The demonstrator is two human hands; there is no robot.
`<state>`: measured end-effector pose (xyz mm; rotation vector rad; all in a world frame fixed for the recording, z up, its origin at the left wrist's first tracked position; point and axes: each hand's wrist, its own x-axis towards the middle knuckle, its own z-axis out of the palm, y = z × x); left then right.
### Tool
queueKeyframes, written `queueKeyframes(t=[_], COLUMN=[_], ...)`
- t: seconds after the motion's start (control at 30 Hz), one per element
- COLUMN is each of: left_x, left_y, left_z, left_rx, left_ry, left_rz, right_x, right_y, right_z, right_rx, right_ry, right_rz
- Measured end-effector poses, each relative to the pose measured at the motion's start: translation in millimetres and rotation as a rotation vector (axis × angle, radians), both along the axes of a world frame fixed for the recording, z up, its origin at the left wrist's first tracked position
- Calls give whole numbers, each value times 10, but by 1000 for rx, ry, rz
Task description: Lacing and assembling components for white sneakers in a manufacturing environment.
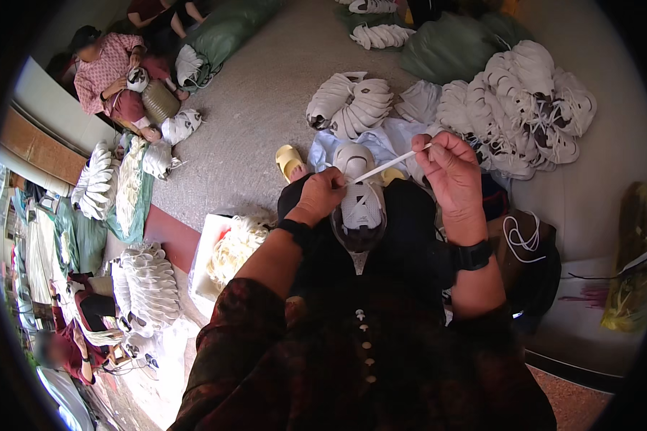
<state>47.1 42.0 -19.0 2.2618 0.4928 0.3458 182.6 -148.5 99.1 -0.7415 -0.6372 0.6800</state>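
Pinch grip: right hand [449,171], thumb and fingertips closed on one end of a white lace [389,165], drawn straight on a slant to a white-and-grey shoe [361,203]. Left hand [322,192]: fingers curled at the shoe's lacing; whether they clasp the lace cannot be told. Shoe: located between the thighs, over the lap. Nearby: white box [203,264] of pale laces, left; heaped white shoes [514,108], upper right; ring of shoes [352,106], ahead on the floor [248,108].

Left hand [321,192] and raised right hand [449,169] both pinch.
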Motion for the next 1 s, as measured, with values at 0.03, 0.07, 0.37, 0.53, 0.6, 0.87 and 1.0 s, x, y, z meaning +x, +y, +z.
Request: queueKeyframes(t=[0.03,0.07,0.37,0.53,0.6,0.87,1.0], left_x=[7,9,-47,-316,-416,-340,-322], left_y=[-29,-102,-416,-518,-567,-454,-467], left_z=[50,87,110,545,766,1116,982], left_rx=[-166,-158,756,744,609,137,-351], left_ry=[72,79,-42,145,142,-203,-288], left_rz=[-4,-24,-201,-489,-630,-237,-100], right_x=[27,22,-7,-56,-134,-475,-546], right_y=[-29,-47,-17,-128,-91,169,210], right_z=[-3,-14,-287,-514,-615,-522,-450], right_rx=[-9,-17,-99,-278,-304,-493,-498], right_ry=[8,17,77,71,62,-171,-200], right_rz=[21,42,28,12,6,102,147])
